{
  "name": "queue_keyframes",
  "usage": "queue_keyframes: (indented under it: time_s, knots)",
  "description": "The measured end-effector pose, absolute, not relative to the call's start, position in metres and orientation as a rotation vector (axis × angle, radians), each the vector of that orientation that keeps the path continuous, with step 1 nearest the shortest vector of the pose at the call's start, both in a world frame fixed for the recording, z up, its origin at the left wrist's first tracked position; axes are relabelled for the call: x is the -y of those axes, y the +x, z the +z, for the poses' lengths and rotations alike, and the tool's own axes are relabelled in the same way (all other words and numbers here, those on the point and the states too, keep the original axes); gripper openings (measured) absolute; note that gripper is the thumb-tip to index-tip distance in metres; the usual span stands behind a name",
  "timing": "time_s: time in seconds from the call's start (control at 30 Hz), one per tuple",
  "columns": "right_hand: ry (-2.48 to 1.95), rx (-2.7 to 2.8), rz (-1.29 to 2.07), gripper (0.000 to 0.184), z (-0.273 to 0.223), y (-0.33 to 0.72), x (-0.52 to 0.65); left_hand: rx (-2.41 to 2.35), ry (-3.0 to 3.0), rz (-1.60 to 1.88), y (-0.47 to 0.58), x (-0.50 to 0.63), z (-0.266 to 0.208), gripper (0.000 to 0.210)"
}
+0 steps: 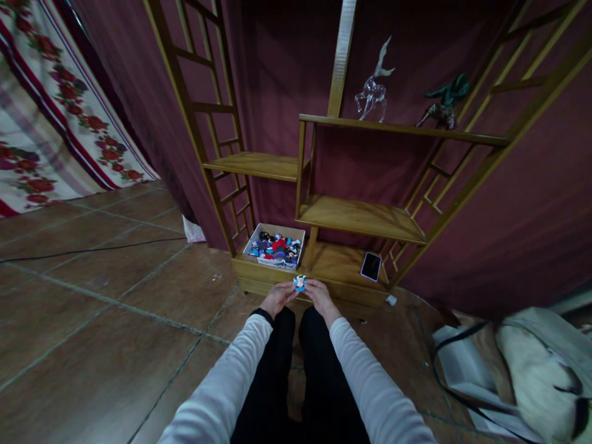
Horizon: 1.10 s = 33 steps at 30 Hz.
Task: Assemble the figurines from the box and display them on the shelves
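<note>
A small blue and white toy figure (300, 283) is pinched between my two hands, just in front of the shelf's lowest board. My left hand (279, 297) grips its left side, and my right hand (319, 294) has the right side. The figure's finer details are too small to make out. Just beyond my left hand, a white open box (274, 263) on the bottom shelf holds many little figures in blue, red, purple and black.
A wooden display shelf (361, 219) rises ahead. Its upper board carries a clear glass deer figurine (371, 92) and a dark green statuette (444, 105). A phone (371, 266) lies on the bottom shelf. On the floor are a bag (536, 364) at right and a cable (92, 249) at left.
</note>
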State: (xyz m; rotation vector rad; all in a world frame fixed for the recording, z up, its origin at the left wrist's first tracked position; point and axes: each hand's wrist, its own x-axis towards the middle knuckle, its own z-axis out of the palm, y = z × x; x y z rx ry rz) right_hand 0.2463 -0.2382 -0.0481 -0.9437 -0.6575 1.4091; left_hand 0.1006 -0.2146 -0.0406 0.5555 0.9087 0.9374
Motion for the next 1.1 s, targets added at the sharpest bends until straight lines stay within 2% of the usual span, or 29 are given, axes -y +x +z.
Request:
queue_keyframes:
  time_s: [0.37, 0.53, 0.63, 0.77, 0.97, 1.1]
  knots:
    - [-1.001, 0.668, 1.339, 0.028, -0.044, 0.242, 0.237, -0.951, 0.543, 0.968, 0.106, 0.213, -0.042, 0.013]
    - [-1.032, 0.806, 1.258, 0.032, -0.044, 0.237, 0.238, -1.005, 0.535, 1.082, 0.109, 0.216, -0.041, 0.035]
    - [-1.04, 0.87, 1.26, 0.042, -0.044, 0.236, 0.241, -1.022, 0.539, 1.14, 0.111, 0.22, -0.039, 0.043]
    - [-1.042, 0.896, 1.291, 0.051, -0.045, 0.235, 0.244, -0.993, 0.579, 1.181, 0.113, 0.223, -0.037, 0.038]
    - [-1.048, 0.898, 1.245, 0.051, -0.044, 0.232, 0.244, -0.913, 0.654, 1.143, 0.112, 0.227, -0.034, 0.03]
    - [-1.026, 0.918, 1.209, 0.045, -0.045, 0.232, 0.244, -0.878, 0.623, 1.122, 0.11, 0.226, -0.034, 0.029]
